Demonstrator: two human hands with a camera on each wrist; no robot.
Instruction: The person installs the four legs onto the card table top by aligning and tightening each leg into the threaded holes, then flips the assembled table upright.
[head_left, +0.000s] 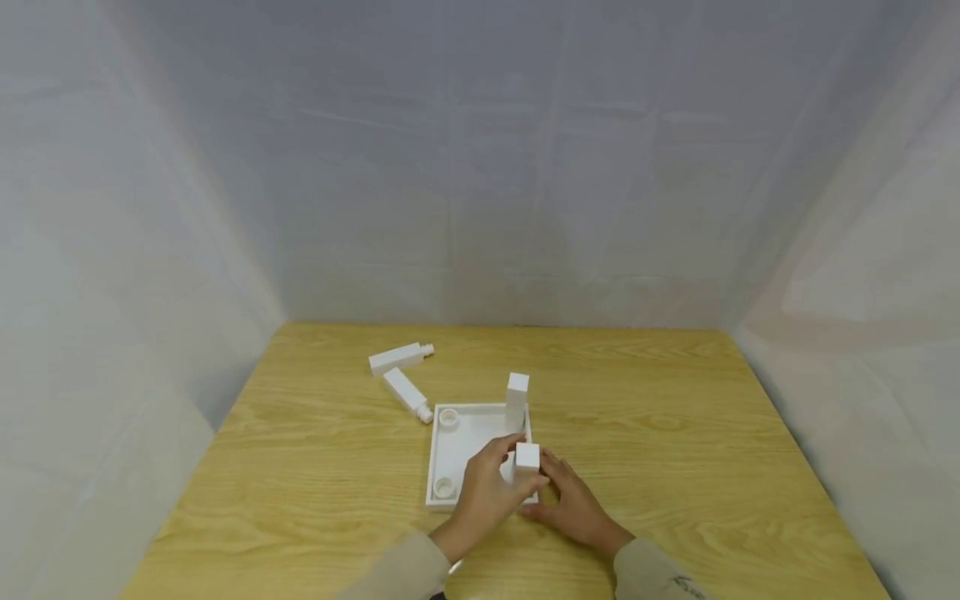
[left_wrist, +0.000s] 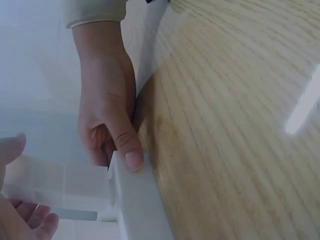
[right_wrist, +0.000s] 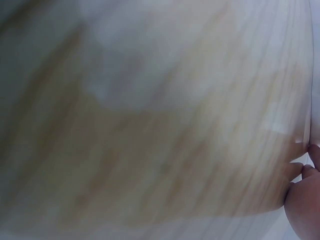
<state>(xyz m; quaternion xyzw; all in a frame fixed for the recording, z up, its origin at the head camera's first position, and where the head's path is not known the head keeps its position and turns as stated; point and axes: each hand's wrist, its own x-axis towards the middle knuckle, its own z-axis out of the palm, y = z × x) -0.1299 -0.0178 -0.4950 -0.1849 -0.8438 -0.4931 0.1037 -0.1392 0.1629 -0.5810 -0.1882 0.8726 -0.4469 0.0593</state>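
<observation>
In the head view, one wooden surface is seen, enclosed by pale sheeting, and four white posts are counted. Two, a farther lying post and a nearer lying post, are laid beyond the far left corner of one square white tray. A third, the standing post, is set upright at the tray's far right corner. The fourth, the held post, is kept upright at the near right corner by the left hand, its thumb and fingers closed around the sides. Two round sockets are seen at the tray's left corners, a far socket and a near socket. The near right corner is gripped by the right hand. In the left wrist view, the right thumb is pressed on the tray's edge, with the other fingers curled behind, while the held post is clasped by the left fingers. In the right wrist view, the surface is blurred; only parts of fingers are shown at the right edge, and what is held there cannot be told.
</observation>
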